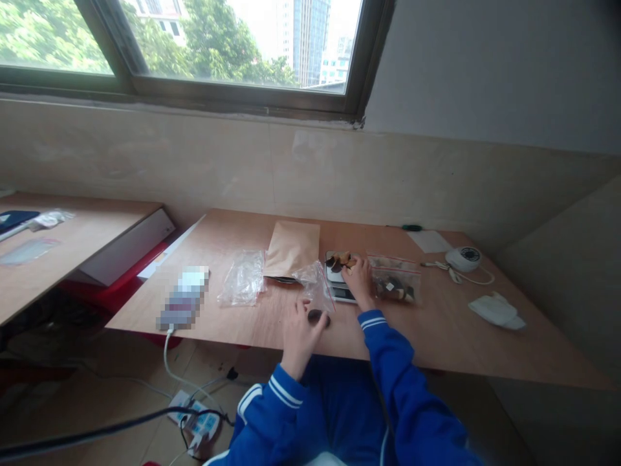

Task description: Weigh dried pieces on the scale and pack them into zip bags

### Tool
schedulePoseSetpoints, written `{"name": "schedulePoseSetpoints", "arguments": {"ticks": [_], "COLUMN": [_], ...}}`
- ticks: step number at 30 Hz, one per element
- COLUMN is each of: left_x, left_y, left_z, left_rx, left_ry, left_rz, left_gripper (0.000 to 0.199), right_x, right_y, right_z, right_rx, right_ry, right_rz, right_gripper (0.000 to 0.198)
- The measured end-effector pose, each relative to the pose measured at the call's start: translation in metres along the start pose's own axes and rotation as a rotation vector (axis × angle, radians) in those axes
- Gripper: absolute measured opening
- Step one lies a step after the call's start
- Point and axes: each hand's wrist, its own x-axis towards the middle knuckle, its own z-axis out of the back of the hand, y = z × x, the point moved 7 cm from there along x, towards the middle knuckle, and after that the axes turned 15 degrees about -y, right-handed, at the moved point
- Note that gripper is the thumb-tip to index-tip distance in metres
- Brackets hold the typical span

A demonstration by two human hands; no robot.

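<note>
A: Left to right, what is shown?

B: Behind the left hand [299, 333] lies a paper pouch [294, 249]. The hand itself pinches a dark oval piece [319, 316] between thumb and fingers, near the front of the table [446, 330]. Next, the right hand [358, 279] bends over brown pieces [334, 262] on a scale [334, 276]; whether it grips any cannot be told

A: Handling?

B: The oval piece is probably light and firm, best taken by its ends; the brown pieces look thin, perhaps brittle, best lifted edgewise

A: Obscured?

B: Right fingertips, the scale's reading, and the exact contents of the zip bag [395, 286]
</note>
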Motion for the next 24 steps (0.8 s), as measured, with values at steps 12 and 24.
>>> {"name": "schedulePoseSetpoints", "arguments": {"ticks": [12, 24], "left_x": [0.016, 0.052], "left_y": [-0.009, -0.028], "left_z": [-0.026, -0.039], "left_rx": [0.382, 0.227], "left_ry": [-0.024, -0.054], "left_rz": [-0.035, 0.005], "left_gripper": [0.02, 0.017], "right_x": [0.008, -0.001], "right_y": [0.002, 0.02], "right_z": [0.014, 0.042], "right_rx": [0.083, 0.992], "right_ry": [-0.097, -0.031], "right_rz": [-0.054, -0.778], "right_gripper": [0.021, 0.029]}}
